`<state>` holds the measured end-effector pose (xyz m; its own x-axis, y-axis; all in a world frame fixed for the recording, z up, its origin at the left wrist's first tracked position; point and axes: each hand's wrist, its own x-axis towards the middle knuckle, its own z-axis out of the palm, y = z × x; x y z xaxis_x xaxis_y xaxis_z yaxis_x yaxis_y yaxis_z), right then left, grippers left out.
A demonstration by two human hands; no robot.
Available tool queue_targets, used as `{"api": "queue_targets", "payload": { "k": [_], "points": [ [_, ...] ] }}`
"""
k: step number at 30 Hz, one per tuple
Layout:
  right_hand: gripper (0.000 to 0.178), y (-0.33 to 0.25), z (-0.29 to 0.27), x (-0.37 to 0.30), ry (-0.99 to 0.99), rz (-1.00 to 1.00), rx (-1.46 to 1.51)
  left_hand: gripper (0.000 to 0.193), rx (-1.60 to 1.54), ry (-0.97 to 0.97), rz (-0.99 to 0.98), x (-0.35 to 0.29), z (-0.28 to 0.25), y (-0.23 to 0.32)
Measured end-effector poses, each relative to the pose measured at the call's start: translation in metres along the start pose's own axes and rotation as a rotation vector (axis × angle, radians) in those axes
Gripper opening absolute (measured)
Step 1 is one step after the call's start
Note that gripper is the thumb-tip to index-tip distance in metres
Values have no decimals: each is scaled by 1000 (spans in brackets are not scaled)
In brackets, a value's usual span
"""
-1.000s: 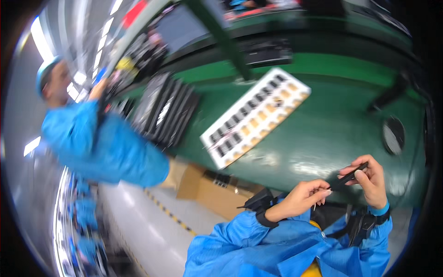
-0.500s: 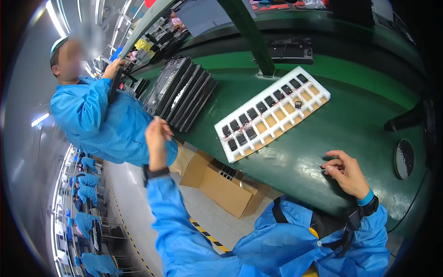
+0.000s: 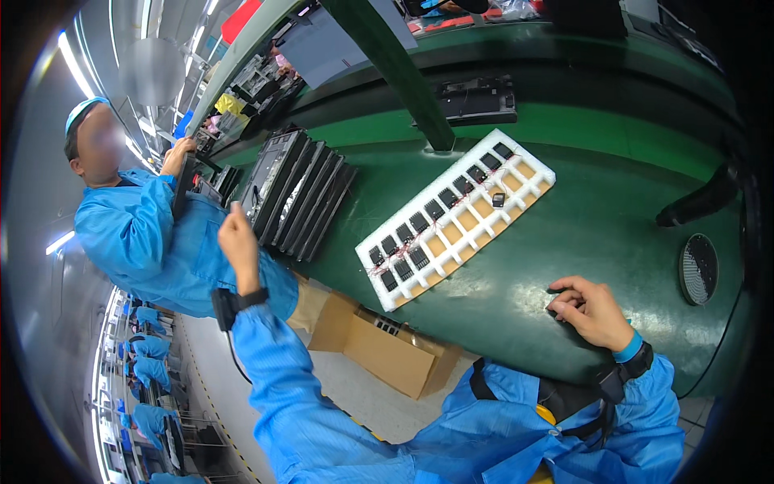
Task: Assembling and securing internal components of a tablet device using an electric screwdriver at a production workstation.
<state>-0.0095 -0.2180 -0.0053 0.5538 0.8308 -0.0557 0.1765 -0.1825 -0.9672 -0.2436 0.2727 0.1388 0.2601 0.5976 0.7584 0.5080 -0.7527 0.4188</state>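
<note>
My left hand [image 3: 239,248] is raised beside the left edge of a stack of black laptop-like panels [image 3: 294,198]. Its thumb points up; the other fingers are mostly hidden, so I cannot tell whether it touches the stack. Over the green bench my right hand [image 3: 595,313] has its fingers curled, thumb close to the index finger. Small dark spots show at its fingertips, too tiny to name. Between the hands lies a white foam tray [image 3: 379,280] with small black parts [image 3: 447,198] and thin red wires in its slots. One black part [image 3: 498,199] sits apart among bare slots.
A round dish [image 3: 698,269] of tiny pieces and a black jointed arm [image 3: 700,198] are at the right. A green post [image 3: 391,73] rises behind the tray. Below the bench stands an open cardboard box [image 3: 379,359]. A co-worker in blue [image 3: 153,242] stands left, holding a dark panel.
The view has shifted, so the tray and stack appear further left and lower. My left hand has turned thumb-up beside the stack. The right hand's fingers have curled in more.
</note>
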Motion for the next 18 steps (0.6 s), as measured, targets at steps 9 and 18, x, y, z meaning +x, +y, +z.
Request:
{"api": "queue_targets", "payload": {
  "k": [9, 18],
  "points": [
    [15, -14, -17, 29, -38, -15, -136, 37, -919, -1180, 37, -220, 123, 280],
    [10, 18, -43, 32, 373, -33, -130, 40, -1019, -872, -29, -265, 219, 330]
  ]
}}
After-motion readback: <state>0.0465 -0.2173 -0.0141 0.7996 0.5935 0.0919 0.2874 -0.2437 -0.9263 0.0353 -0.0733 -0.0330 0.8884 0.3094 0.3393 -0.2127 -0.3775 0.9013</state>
